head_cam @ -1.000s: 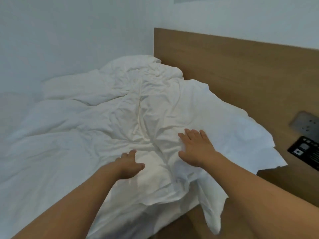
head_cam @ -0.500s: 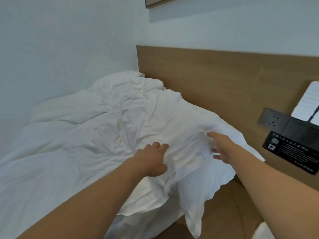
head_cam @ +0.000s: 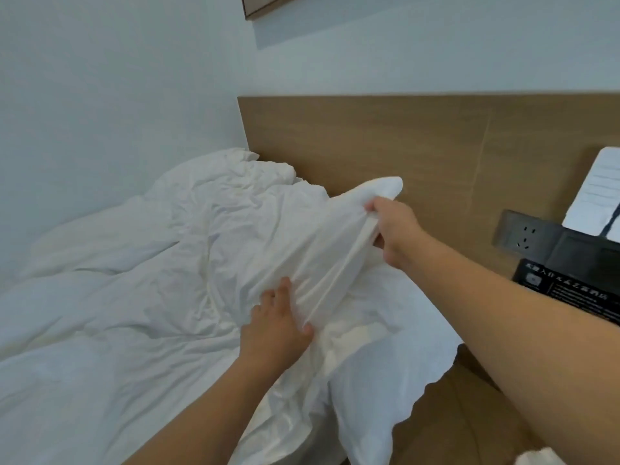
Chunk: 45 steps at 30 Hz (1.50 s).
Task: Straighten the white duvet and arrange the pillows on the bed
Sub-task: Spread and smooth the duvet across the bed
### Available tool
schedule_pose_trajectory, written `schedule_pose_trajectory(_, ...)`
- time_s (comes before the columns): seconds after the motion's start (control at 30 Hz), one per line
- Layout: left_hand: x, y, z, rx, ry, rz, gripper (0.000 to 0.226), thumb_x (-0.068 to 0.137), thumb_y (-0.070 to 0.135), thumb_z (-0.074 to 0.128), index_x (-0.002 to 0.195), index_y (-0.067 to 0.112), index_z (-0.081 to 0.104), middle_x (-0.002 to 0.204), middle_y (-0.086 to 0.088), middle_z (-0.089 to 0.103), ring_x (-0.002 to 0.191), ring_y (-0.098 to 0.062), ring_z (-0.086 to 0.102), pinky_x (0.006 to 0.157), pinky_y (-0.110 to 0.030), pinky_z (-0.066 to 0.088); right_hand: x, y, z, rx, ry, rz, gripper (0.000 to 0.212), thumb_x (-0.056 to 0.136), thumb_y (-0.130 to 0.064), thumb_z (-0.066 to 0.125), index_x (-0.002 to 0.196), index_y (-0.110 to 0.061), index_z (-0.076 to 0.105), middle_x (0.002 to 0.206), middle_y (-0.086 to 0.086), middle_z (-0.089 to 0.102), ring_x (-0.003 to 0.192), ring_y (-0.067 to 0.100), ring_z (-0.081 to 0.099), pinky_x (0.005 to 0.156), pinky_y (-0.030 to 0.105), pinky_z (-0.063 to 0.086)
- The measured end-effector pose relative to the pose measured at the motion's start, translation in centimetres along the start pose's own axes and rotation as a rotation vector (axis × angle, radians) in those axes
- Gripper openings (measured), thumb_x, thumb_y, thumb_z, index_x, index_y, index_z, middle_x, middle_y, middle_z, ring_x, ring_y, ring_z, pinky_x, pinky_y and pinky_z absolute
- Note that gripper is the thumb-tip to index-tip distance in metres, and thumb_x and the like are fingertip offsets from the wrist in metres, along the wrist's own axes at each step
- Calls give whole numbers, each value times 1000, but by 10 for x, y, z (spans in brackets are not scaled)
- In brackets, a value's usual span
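Gripping duvet | right hand | black sign writing unreadable

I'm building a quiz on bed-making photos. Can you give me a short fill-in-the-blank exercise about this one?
1. The right hand grips a bunched edge of the white ____ and lifts it.
2. The left hand holds the same cloth ____ down than the right hand does.
3. Behind the bed stands a headboard made of ____.
4. The power socket sits on the ____ side of the picture.

Missing words: duvet; lower; wood; right
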<state>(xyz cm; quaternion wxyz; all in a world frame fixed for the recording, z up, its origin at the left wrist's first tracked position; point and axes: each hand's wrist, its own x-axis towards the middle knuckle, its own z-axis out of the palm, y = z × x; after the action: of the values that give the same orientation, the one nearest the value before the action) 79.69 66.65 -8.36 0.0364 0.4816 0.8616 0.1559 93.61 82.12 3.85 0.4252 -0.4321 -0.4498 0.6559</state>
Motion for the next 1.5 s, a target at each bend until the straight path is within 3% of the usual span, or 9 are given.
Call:
schedule_pose_trajectory(0.17,20,6,-22,-181,152,-1,40,93,26,42,132,18,40,121,-7,53,104,-28,54,84,-38,46,11,-74,-18,354,225,-169,21,83,-15,58,103,-15,63,95,6,66,85,25,67,72,37,57)
schedule_pose_trajectory(0.37,-1,28,5,-82,-283,222,88,82,68,44,152,34,2,161,3,3,148,-21,6,116,-55,16,59,17,-90,292,306,139,56,77,-48,58,127,-23,53,128,-1,60,114,31,58,81,42,53)
schedule_pose_trajectory(0.5,-5,28,35,121,-265,205,84,85,48,49,151,27,2,157,-4,7,144,-31,12,107,-57,31,22,83,-66,203,213,339,91,51,-56,84,129,-24,48,120,2,60,103,29,59,93,46,49)
schedule_pose_trajectory(0.77,11,35,-15,10,-40,398,10,78,17,49,84,19,41,86,0,53,83,-26,55,63,-32,37,12,40,-48,89,309,40,50,84,-7,68,131,-13,52,116,1,62,83,16,59,67,28,50)
schedule_pose_trajectory(0.9,2,8,-1,62,-281,275,23,82,22,46,105,22,51,108,-3,58,102,-28,58,79,-36,47,-5,76,-39,51,327,421,37,85,-31,68,113,-14,50,105,1,56,90,25,55,85,41,42)
schedule_pose_trajectory(1.03,-12,4,33,194,-403,219,71,81,48,51,139,15,25,138,-9,34,123,-32,39,94,-45,44,-1,118,-36,191,420,422,94,38,-57,86,120,-25,53,110,5,61,88,31,59,65,43,48)
schedule_pose_trajectory(1.13,-17,14,41,204,-396,152,96,71,65,53,144,16,15,139,-8,27,125,-32,34,96,-54,41,-22,109,-16,223,257,453,61,60,-46,87,104,-14,59,97,4,65,84,25,63,71,39,52)
schedule_pose_trajectory(1.37,-23,29,31,103,-56,59,98,77,59,58,148,17,5,143,-8,23,119,-31,38,93,-50,41,-30,42,15,153,90,334,11,90,-14,65,95,-6,60,84,7,64,66,20,60,60,36,50)
schedule_pose_trajectory(1.5,-15,15,-7,18,111,0,76,79,36,60,141,17,21,130,-8,37,110,-31,48,84,-43,46,-20,-13,19,113,198,153,39,76,-28,80,109,-16,62,103,-2,68,85,17,67,75,35,57)
